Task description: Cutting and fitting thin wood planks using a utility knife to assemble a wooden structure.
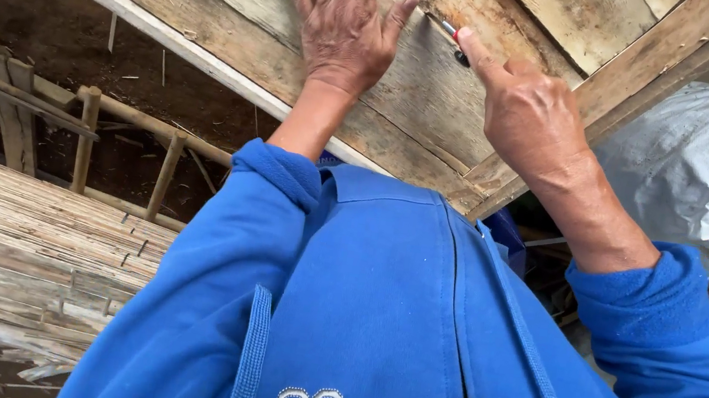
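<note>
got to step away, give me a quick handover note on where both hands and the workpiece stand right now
Left hand: open, palm pressed flat on the wooden panel.
Right hand: closed grip on a thin red-tipped marking tool, its point touching the panel beside the left thumb.
Panel: tilted, with a wooden frame strip along its right edge.
Nearby: bamboo slat mat lower left, white sack right.
Done: no finished mark is visible.
Left: cannot tell from this view.
</note>
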